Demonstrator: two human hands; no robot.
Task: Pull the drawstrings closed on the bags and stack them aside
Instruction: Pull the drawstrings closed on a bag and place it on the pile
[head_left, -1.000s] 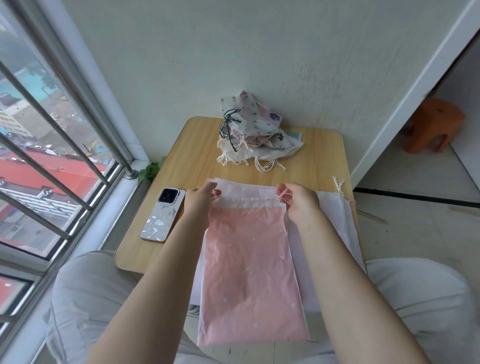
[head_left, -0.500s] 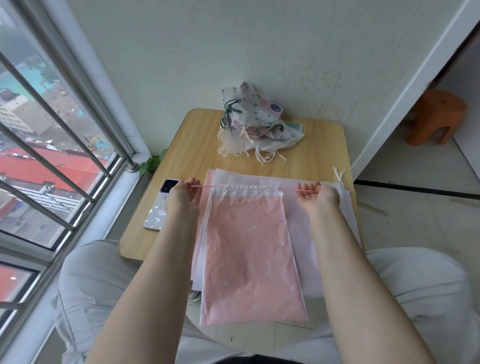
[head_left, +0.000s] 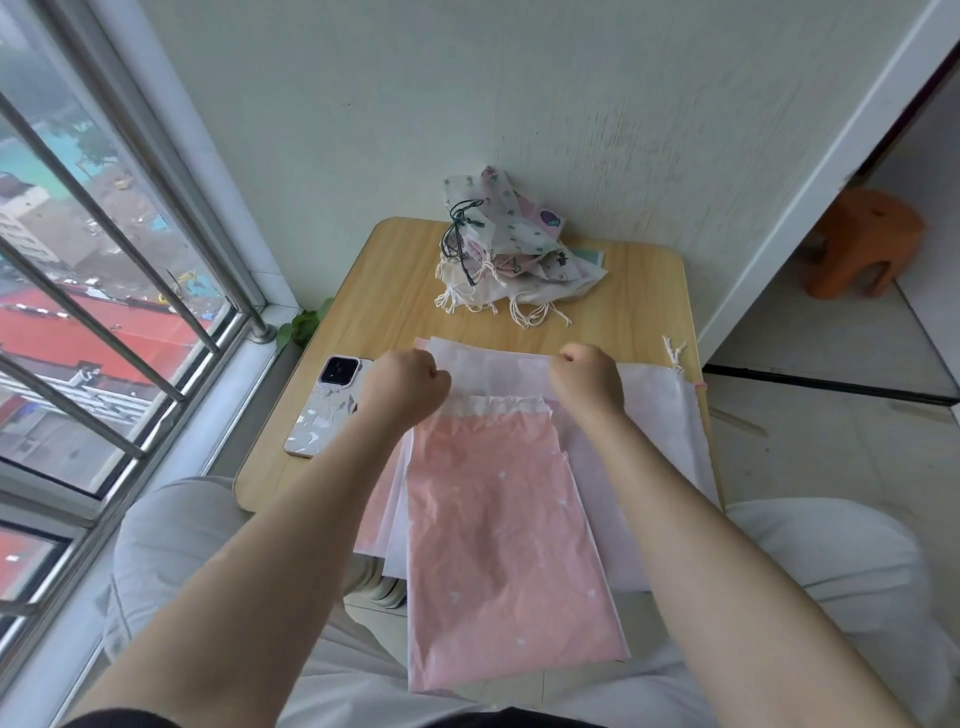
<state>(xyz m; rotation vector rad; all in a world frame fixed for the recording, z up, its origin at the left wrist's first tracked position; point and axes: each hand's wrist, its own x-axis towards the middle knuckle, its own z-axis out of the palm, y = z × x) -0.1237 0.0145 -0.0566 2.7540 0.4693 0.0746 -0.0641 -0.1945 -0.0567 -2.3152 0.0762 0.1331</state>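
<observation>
Left hand grip: left hand (head_left: 402, 383) is curled into a fist at the left top corner of the pink bag (head_left: 506, 540); whatever it pinches is hidden inside the fist.
Right hand grip: right hand (head_left: 587, 382) is fisted the same way at the right top corner; no cord shows.
Pink bag: its mouth is gathered and ruffled between the fists, body hanging off the table (head_left: 395, 291) edge over the lap.
Underneath: flat white bags (head_left: 660, 415) spread beneath it.
Finished pile: cinched bags (head_left: 511, 244) heaped at the table's far edge by the wall.
Phone: phone (head_left: 327, 405) lies just left of the left hand.
Stool: orange stool (head_left: 862, 241) on the floor, far right.
</observation>
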